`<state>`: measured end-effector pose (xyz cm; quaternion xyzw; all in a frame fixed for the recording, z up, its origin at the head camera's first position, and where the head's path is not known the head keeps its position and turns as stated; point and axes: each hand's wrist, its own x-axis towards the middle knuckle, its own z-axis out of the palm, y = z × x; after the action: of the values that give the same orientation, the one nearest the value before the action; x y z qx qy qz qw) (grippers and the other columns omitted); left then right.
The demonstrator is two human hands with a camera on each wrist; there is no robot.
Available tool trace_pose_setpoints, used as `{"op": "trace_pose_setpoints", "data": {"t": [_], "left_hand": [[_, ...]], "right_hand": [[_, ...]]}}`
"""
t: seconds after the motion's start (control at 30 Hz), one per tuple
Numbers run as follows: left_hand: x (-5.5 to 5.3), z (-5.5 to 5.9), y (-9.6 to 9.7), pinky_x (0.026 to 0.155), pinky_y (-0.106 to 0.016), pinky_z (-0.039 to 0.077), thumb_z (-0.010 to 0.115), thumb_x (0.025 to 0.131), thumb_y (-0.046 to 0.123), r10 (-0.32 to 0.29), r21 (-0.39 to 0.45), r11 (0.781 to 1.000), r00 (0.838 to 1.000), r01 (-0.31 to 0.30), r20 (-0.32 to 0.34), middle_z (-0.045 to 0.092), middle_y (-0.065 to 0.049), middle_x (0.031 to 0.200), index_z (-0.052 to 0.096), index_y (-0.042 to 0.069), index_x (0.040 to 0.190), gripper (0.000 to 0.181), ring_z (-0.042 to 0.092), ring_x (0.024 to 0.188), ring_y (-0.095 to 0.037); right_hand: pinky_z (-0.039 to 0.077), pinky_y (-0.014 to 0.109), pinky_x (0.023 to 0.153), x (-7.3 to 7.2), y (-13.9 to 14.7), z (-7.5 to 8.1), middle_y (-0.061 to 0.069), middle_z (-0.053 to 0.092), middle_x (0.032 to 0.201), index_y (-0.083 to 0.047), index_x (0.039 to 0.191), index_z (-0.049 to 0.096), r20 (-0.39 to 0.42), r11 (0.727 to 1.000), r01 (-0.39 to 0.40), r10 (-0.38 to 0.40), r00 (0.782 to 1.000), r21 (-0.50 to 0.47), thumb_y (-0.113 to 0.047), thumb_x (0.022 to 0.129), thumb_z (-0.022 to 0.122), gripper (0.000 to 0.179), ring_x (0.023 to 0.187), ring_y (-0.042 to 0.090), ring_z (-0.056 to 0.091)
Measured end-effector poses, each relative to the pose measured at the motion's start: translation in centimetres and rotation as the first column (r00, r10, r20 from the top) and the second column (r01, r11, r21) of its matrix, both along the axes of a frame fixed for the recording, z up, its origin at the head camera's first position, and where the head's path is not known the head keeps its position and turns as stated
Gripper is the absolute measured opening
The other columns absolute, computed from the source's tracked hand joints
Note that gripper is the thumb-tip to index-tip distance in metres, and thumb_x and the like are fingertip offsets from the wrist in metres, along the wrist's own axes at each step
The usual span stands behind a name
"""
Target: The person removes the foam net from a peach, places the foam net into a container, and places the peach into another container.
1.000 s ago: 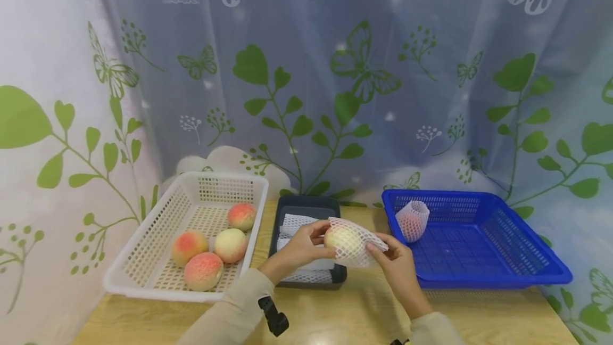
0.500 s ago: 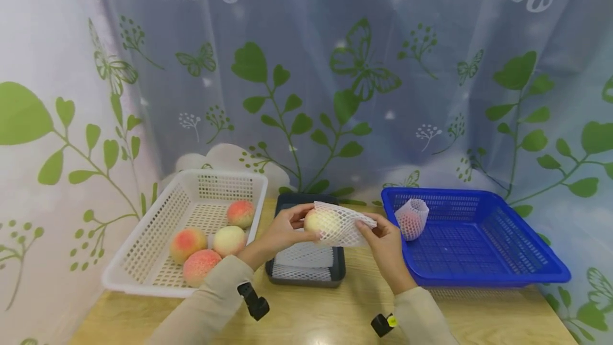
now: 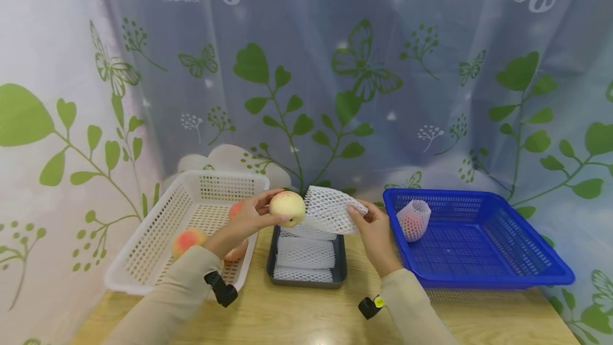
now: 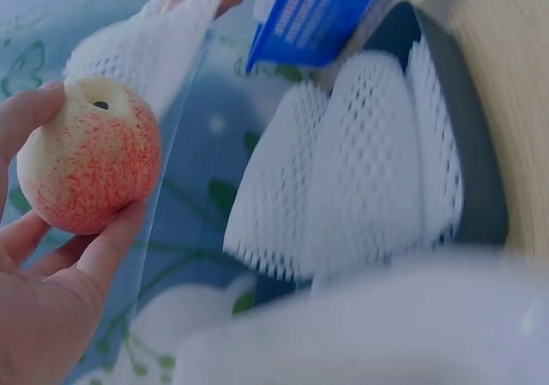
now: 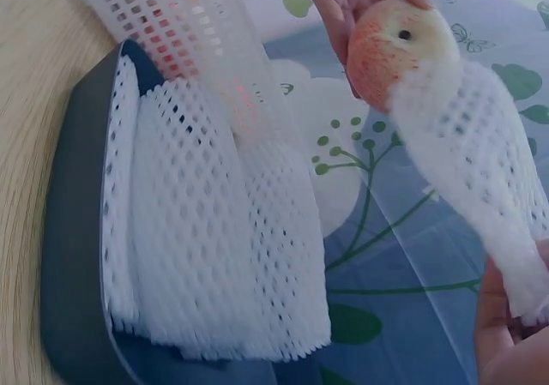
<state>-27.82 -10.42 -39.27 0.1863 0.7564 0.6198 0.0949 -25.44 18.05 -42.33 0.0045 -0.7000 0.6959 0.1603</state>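
Observation:
My left hand (image 3: 249, 220) holds a pale yellow and red peach (image 3: 287, 207) by its sides, bare of any wrapping. A small dark hole shows on the fruit (image 4: 94, 162) in the left wrist view. To its right, my right hand (image 3: 377, 238) pinches the far end of a white foam net sleeve (image 3: 330, 211). The sleeve's wide end faces the peach and overlaps its edge in the right wrist view. Both hands are raised over a dark grey tray (image 3: 306, 283), where more foam net sleeves (image 3: 306, 252) lie flat.
At left stands a white slotted basket (image 3: 139, 260) with several peaches (image 3: 188, 241), partly hidden by my left arm. A blue basket (image 3: 479, 252) on the right has one net-wrapped peach (image 3: 413, 221) in its left corner. A patterned curtain (image 3: 306, 68) hangs behind the wooden table (image 3: 297, 313).
The peach, covered by the sleeve one second ago, has come out of it. My left hand has moved left with the peach, while my right hand has kept the sleeve, shifting slightly left and up.

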Motion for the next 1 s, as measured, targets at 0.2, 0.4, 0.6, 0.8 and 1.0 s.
{"op": "trace_pose_setpoints", "data": {"t": [0.2, 0.4, 0.6, 0.8, 1.0], "left_hand": [[-1.2, 0.1, -3.2, 0.091, -0.03, 0.05, 0.075, 0.084, 0.018, 0.087, 0.003, 0.996, 0.996, -0.087, -0.018, 0.045, -0.014, 0.144, 0.041, 0.011, 0.145, 0.07, 0.05, 0.125, -0.032], [-2.0, 0.2, -6.4, 0.098, -0.044, 0.047, 0.073, 0.087, 0.027, 0.2, -0.07, 0.977, 0.98, -0.2, -0.019, 0.042, -0.018, 0.145, 0.035, 0.01, 0.148, 0.074, 0.046, 0.128, -0.036], [-2.8, -0.5, -9.4, 0.098, -0.048, 0.043, 0.072, 0.087, 0.032, 0.29, -0.151, 0.946, 0.957, -0.288, -0.004, 0.038, -0.02, 0.147, 0.029, 0.01, 0.151, 0.08, 0.044, 0.126, -0.036], [-3.3, -1.3, -11.1, 0.088, -0.039, 0.045, 0.072, 0.087, 0.03, 0.355, -0.242, 0.903, 0.934, -0.354, -0.042, 0.044, -0.024, 0.139, 0.034, 0.005, 0.148, 0.076, 0.046, 0.121, -0.035], [-3.9, -2.4, -12.1, 0.091, -0.046, 0.047, 0.073, 0.085, 0.025, 0.339, -0.34, 0.871, 0.935, -0.354, -0.104, 0.044, -0.029, 0.137, 0.037, -0.003, 0.143, 0.074, 0.047, 0.121, -0.041]], "right_hand": [[0.052, 0.019, 0.07, -1.7, -1.3, -0.5, -0.002, 0.062, 0.089, 0.013, 0.115, 0.058, 0.051, 0.988, -0.018, 0.026, 0.998, -0.153, -0.005, 0.091, 0.064, 0.03, 0.079, 0.006, 0.06], [0.051, 0.018, 0.07, -3.3, -2.3, -0.9, 0.003, 0.062, 0.093, 0.01, 0.117, 0.058, 0.109, 0.991, -0.001, 0.016, 0.994, -0.137, -0.008, 0.092, 0.064, 0.031, 0.078, 0.006, 0.059], [0.05, 0.02, 0.073, -5.3, -2.5, -1.5, 0.011, 0.063, 0.105, 0.007, 0.118, 0.059, 0.189, 0.994, 0.023, -0.002, 0.982, -0.108, -0.012, 0.092, 0.065, 0.032, 0.084, 0.009, 0.058], [0.047, 0.019, 0.066, -6.8, -2.6, -1.7, 0.003, 0.059, 0.09, 0.009, 0.109, 0.061, 0.248, 0.985, 0.107, -0.071, 0.966, -0.135, -0.013, 0.09, 0.066, 0.029, 0.075, 0.008, 0.054], [0.051, 0.028, 0.079, -8.1, -2.9, -2.5, 0.009, 0.06, 0.097, 0.012, 0.117, 0.057, 0.288, 0.976, 0.131, -0.077, 0.955, -0.174, -0.016, 0.091, 0.066, 0.039, 0.082, 0.014, 0.056]]}}
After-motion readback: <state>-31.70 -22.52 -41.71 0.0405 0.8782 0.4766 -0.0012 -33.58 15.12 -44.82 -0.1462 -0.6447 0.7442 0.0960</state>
